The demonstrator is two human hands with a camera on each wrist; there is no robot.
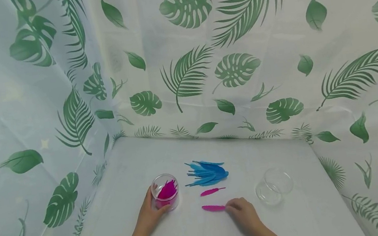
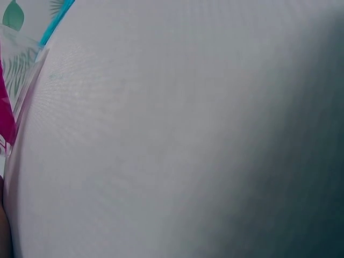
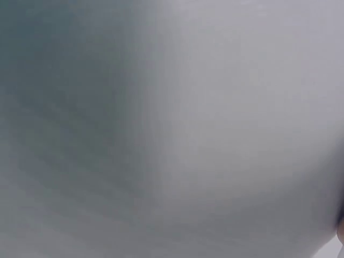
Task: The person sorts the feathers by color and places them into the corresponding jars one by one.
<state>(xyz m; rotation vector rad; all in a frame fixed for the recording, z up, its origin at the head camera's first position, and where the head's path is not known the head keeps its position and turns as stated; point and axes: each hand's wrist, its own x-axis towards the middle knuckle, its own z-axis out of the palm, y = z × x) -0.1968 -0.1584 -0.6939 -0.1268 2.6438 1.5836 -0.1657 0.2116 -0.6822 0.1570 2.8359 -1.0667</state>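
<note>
My left hand point(image 1: 151, 211) grips a clear round cup point(image 1: 164, 177) from its left side, thumb in front. Inside the cup lie several magenta feathers point(image 1: 167, 190), which also show at the left edge of the left wrist view. My right hand point(image 1: 244, 213) pinches the right end of a magenta feather point(image 1: 213, 208) at the table surface. Just beyond it lies another magenta feather point(image 1: 209, 192). A bunch of blue feathers point(image 1: 206, 172) is spread on the table farther back, between the hands. The right wrist view shows almost only blurred table.
To the right of my right hand stands a second clear round cup point(image 1: 266, 196), with a clear round lid point(image 1: 284, 173) beside or against it. The white table point(image 1: 164, 149) meets leaf-printed curtains point(image 1: 195, 113) at the back and left.
</note>
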